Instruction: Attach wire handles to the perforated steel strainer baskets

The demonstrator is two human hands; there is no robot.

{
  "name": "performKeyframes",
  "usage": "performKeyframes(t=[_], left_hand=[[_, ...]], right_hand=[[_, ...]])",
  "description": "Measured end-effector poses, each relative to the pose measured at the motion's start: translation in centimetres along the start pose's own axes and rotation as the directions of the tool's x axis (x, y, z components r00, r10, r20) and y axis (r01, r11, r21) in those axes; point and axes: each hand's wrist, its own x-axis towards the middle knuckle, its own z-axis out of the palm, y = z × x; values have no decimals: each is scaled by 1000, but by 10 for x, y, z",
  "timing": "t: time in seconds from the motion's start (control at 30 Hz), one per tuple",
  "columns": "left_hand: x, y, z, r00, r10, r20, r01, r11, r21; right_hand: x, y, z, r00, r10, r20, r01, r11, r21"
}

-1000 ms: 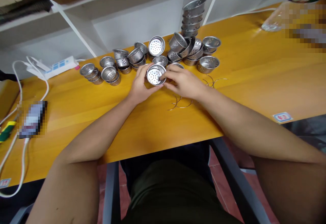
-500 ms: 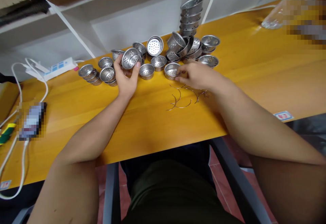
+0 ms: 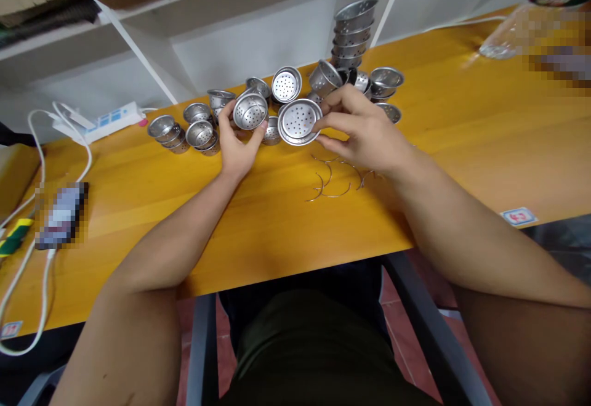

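My left hand (image 3: 239, 147) grips a perforated metal cup (image 3: 250, 111), its open mouth tilted toward me. Just to the right, my right hand (image 3: 357, 124) pinches the rim of another perforated metal cup (image 3: 300, 122) between thumb and fingers, above the table. The two cups are close together but apart. Behind and between them stand more such cups, one (image 3: 286, 85) showing its holed base and one (image 3: 271, 131) partly hidden by my left thumb. Several thin curved wires (image 3: 336, 193) lie on the table in front of my right hand.
A tall stack of perforated cups (image 3: 353, 33) stands at the back. Nested cups (image 3: 202, 135) sit to the left, others (image 3: 386, 81) to the right. A power strip (image 3: 113, 124), a cabled phone (image 3: 62, 216) and a plastic bottle (image 3: 503, 39) are on the wooden table (image 3: 258, 233).
My right hand has lifted a cup off the table and brought it left, its mouth now turned toward me. The left hand still holds its cup. The view has shifted slightly.
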Motion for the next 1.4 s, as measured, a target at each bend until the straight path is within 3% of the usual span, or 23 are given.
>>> performKeyframes(t=[0.2,0.37,0.53,0.7,0.87,0.97,1.1,1.23,1.4], left_hand=[[5,4,-4,998,-43,51,44,999,-19],[27,-5,-14,990,-118,-82,99,973,-207],[25,-11,-18,987,-158,-13,146,937,-317],[14,-8,-11,992,-117,52,127,948,-292],[8,-2,-3,981,-151,125,173,966,-190],[3,2,0,963,-222,153,249,950,-189],[-2,6,1,946,-231,230,280,936,-213],[-3,12,2,932,-193,307,267,939,-219],[-2,29,-1,926,-136,353,235,939,-253]], right_hand=[[-1,-6,-1,998,30,-57,-33,998,-58],[-3,-6,-9,970,169,-174,-193,972,-131],[-6,21,0,978,207,9,-202,962,-186],[-11,54,16,967,250,56,-229,942,-246],[-20,72,16,959,259,117,-221,937,-270],[-20,56,11,963,268,36,-249,929,-273],[-8,9,9,981,176,-77,-189,958,-216],[1,-21,25,992,121,42,-114,984,-135],[1,-21,47,979,133,152,-116,987,-112]])
